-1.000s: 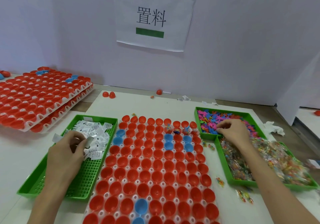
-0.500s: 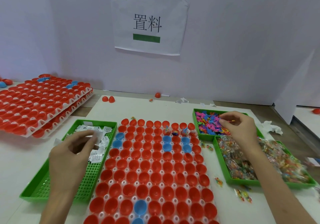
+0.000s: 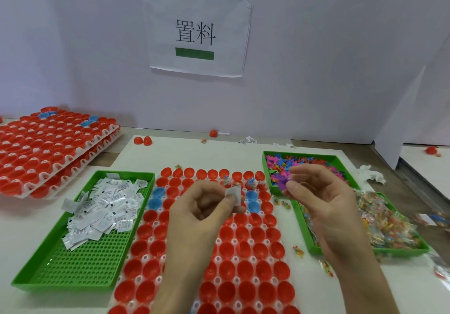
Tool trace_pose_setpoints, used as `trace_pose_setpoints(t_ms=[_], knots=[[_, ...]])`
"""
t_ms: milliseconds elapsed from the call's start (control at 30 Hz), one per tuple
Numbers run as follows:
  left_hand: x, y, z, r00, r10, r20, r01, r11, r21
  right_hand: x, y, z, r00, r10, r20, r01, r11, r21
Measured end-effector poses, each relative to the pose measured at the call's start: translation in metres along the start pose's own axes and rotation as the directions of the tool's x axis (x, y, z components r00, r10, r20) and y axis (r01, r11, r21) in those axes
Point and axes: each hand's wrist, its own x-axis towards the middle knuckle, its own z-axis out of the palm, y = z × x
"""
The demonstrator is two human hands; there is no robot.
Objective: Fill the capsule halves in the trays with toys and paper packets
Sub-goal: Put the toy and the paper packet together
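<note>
Left hand [image 3: 202, 209], right hand [image 3: 323, 201]: bare; forearms [image 3: 182, 279] bare down to frame edge.

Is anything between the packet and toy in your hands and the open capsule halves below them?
Nothing visible does. The left hand pinches a paper packet above the capsule tray; the right hand pinches a purple toy at its right edge. The red halves beneath lie open and uncovered.

Red and a few blue capsule halves [image 3: 243, 245] sit open-side up in the tray [image 3: 146, 257], lower centre. A paper packet [image 3: 233, 192] and a purple toy [image 3: 282, 183] are held above it.
</note>
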Motion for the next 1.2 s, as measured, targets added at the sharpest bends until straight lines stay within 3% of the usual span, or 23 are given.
trace_pose_setpoints(t_ms=[300,500,767,967,1133,1200], knots=[[-0.013,-0.008,0.028,0.987,-0.145,0.07,0.152,0.981,-0.119,-0.024,-0.007,0.018,0.999,-0.033,0.037,0.034,0.999,-0.042],[-0.019,-0.016,0.035,0.952,-0.299,0.065,0.304,0.898,-0.319,-0.028,0.004,0.025,0.989,-0.136,-0.058,0.117,0.961,-0.251],[-0.025,-0.023,0.039,0.941,-0.326,0.088,0.333,0.858,-0.392,-0.034,0.01,0.028,0.971,-0.227,-0.078,0.177,0.896,-0.407],[-0.025,-0.028,0.041,0.94,-0.339,0.03,0.319,0.847,-0.425,-0.039,0.013,0.03,0.973,-0.232,-0.009,0.206,0.879,-0.43],[-0.024,-0.033,0.037,0.937,-0.346,-0.05,0.297,0.863,-0.408,-0.038,0.019,0.018,0.966,-0.169,0.196,0.242,0.861,-0.448],[-0.023,-0.034,0.035,0.936,-0.349,-0.044,0.301,0.861,-0.41,-0.034,0.024,0.003,0.975,-0.132,0.18,0.204,0.857,-0.473]])
